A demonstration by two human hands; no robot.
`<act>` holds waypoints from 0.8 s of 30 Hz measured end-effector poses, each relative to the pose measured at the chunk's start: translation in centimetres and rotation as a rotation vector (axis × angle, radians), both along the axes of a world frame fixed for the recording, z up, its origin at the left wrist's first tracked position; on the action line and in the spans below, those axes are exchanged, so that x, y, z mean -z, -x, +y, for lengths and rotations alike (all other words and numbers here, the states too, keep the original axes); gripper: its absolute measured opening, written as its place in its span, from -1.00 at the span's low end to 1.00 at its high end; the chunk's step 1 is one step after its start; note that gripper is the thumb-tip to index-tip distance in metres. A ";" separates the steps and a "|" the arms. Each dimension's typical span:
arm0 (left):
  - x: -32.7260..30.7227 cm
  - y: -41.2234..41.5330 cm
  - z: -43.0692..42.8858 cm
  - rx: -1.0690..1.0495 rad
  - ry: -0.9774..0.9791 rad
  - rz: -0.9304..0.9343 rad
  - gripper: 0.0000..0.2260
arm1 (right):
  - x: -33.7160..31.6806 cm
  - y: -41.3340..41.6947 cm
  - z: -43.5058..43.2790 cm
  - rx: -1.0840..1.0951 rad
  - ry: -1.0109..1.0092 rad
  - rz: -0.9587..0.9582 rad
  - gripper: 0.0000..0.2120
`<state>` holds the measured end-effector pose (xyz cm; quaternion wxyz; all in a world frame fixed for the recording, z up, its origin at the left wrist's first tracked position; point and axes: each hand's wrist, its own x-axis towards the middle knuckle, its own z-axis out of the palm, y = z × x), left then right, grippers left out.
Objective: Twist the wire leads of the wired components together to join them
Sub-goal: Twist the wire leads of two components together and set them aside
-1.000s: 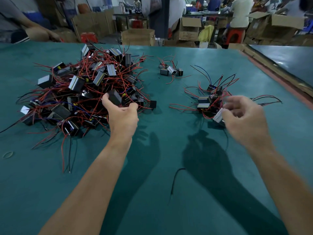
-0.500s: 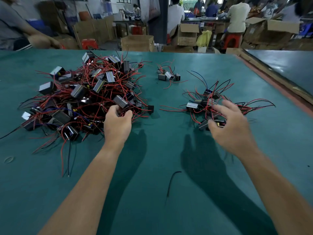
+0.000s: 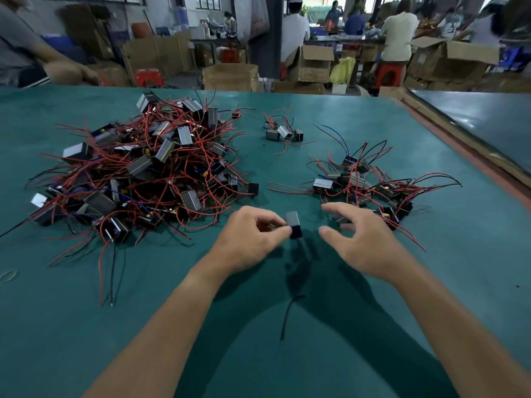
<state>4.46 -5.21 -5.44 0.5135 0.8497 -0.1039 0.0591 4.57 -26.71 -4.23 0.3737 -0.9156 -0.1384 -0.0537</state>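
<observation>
- Two hands near the middle of the frame, above the green table, between the heaps.
- Left hand: thumb and forefinger pinched on one small black component, lifted clear of the cloth at frame centre, probably to let its leads hang free for twisting; leads themselves too blurred to trace.
- Right hand: fingers spread and lightly curved, nothing gripped, just right of the component and not touching it; seemingly poised to take the leads or a partner piece.
- Large tangled pile at left of frame: likely the unworked stock, kept near the left hand.
- Smaller pile at right, just beyond the right hand's fingers: joined pieces or partners, impossible to tell which.
- Three components set apart at upper centre; one loose black wire at lower centre, touched by neither hand.
</observation>
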 end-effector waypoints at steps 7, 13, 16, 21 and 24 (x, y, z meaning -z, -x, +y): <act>-0.8 0.1 0.6 -0.186 0.005 -0.094 -0.65 | 0.2 1.0 1.3 -0.238 0.062 0.007 -0.82; -0.5 -1.0 3.8 -0.758 -0.483 0.061 -0.40 | -0.4 1.3 0.6 -0.263 0.160 0.129 -0.78; 0.0 -1.0 3.9 -0.703 -0.591 0.144 -0.51 | -0.4 1.6 0.8 -0.326 0.192 0.143 -0.72; -0.2 -1.1 4.1 -0.656 -0.376 -0.007 -0.54 | -0.4 1.4 0.8 -0.258 0.140 0.038 -0.87; -0.2 -1.1 3.5 -0.707 -0.363 -0.083 -0.52 | -0.4 1.0 0.5 -0.178 0.025 -0.002 -0.87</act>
